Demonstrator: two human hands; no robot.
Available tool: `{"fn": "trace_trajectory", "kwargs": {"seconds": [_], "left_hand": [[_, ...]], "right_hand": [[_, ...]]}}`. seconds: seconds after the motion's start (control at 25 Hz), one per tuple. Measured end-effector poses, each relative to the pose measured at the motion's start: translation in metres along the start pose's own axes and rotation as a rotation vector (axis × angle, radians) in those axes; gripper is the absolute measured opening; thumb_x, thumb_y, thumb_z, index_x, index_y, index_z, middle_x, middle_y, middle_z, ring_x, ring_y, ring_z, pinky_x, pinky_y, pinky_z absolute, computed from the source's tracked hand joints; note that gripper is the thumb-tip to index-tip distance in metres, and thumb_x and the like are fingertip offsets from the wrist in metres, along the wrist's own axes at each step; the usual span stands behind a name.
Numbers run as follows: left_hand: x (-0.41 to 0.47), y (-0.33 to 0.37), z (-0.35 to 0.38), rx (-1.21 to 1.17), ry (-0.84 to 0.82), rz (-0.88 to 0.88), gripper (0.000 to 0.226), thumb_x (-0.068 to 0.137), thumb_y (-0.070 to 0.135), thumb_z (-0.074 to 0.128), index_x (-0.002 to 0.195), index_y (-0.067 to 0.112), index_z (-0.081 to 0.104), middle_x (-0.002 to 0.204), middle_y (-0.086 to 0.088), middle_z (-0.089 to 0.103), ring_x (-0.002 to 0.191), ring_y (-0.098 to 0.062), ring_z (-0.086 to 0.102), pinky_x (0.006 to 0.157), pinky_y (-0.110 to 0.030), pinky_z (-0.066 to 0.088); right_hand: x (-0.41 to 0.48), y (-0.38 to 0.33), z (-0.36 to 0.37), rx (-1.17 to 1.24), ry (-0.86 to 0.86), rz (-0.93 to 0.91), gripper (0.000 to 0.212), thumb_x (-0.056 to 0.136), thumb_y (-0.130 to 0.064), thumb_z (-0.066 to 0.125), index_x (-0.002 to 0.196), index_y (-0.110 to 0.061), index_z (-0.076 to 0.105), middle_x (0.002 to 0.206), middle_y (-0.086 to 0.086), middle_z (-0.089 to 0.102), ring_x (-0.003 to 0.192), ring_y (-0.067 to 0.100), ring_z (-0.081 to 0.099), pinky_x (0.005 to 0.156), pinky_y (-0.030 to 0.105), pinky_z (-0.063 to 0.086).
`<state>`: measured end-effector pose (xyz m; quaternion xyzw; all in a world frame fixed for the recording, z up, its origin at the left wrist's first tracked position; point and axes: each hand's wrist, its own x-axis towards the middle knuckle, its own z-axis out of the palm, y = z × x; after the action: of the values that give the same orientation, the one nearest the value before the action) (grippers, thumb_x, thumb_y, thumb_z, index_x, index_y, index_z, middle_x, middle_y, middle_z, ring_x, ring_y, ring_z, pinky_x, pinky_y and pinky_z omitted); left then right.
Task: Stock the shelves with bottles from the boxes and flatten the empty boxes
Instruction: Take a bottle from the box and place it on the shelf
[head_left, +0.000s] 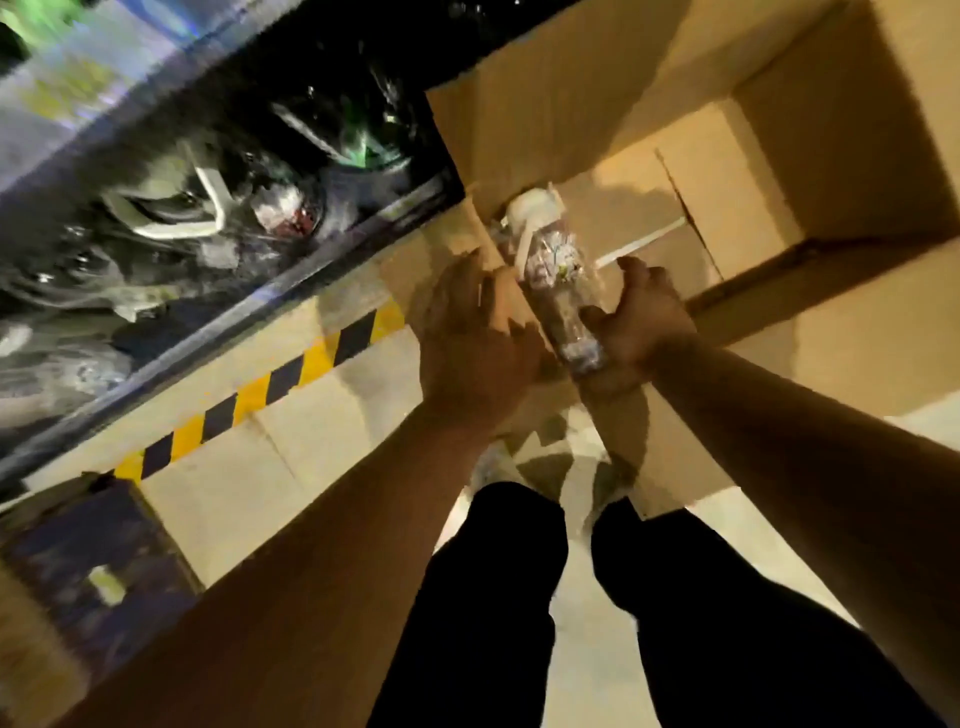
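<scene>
A clear plastic bottle (558, 283) with a white lid and a printed pattern lies slanted over the near edge of a big open cardboard box (810, 171). My right hand (636, 327) grips the bottle's lower end, fingers curled round it. My left hand (475, 332) is just left of the bottle with fingers spread; whether it touches the bottle or the box flap I cannot tell. The box's visible inside shows only cardboard. The frame is blurred.
A low dark shelf (218, 208) at the left holds several wrapped bottles. A yellow-and-black striped strip (260, 395) runs along the floor below it. A dark crate (93, 561) sits at the lower left. My legs and shoes stand on pale floor tiles below.
</scene>
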<state>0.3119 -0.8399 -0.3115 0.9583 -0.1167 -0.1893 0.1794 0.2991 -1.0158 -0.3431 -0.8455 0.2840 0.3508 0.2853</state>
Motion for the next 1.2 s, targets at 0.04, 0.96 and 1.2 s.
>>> {"fn": "trace_trajectory", "kwargs": {"seconds": [0.04, 0.96, 1.2], "left_hand": [[0.009, -0.004, 0.016, 0.011, 0.161, 0.073, 0.045, 0.088, 0.028, 0.047, 0.125, 0.005, 0.06, 0.13, -0.027, 0.06, 0.119, -0.048, 0.057, 0.099, -0.058, 0.048], [-0.037, 0.075, -0.214, -0.117, 0.239, 0.111, 0.045, 0.089, 0.035, 0.048, 0.118, 0.005, 0.065, 0.113, -0.019, 0.066, 0.1, -0.038, 0.063, 0.087, -0.042, 0.052], [-0.144, 0.155, -0.41, -0.59, 0.404, -0.117, 0.037, 0.093, 0.031, 0.065, 0.125, 0.011, 0.06, 0.107, 0.001, 0.068, 0.089, -0.002, 0.063, 0.078, -0.01, 0.046]], "right_hand": [[0.022, 0.002, 0.014, 0.0, -0.006, -0.01, 0.084, 0.091, -0.048, 0.061, 0.154, -0.011, 0.019, 0.149, 0.022, 0.03, 0.136, 0.044, 0.034, 0.112, 0.049, 0.032], [-0.174, -0.045, -0.152, 0.662, 0.034, -0.255, 0.056, 0.079, -0.011, 0.081, 0.125, -0.014, 0.048, 0.105, -0.003, 0.07, 0.093, 0.016, 0.069, 0.077, 0.024, 0.058], [-0.358, -0.149, -0.268, 0.687, -0.014, -0.597, 0.062, 0.08, -0.018, 0.082, 0.133, -0.018, 0.049, 0.109, -0.004, 0.072, 0.093, 0.011, 0.071, 0.08, 0.034, 0.059]]}}
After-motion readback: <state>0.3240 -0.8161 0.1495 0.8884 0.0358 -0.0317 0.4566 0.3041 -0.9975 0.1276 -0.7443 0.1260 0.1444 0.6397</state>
